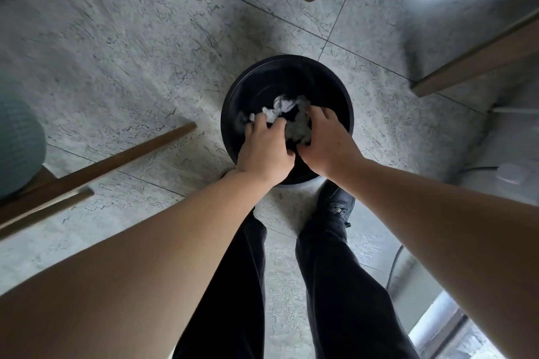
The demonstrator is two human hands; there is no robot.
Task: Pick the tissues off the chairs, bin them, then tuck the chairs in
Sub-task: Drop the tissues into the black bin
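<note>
Tissues (284,106) hang over the black bin (287,73), pinched by the left hand (264,151) and right hand (325,141); letting go low inside the rim should stop strays.

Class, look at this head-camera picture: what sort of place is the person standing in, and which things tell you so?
Probably a dining or meeting area indoors. Wooden chair legs and a cushioned chair seat stand on a marbled tile floor, and both hands drop tissues into a round black bin.
</note>
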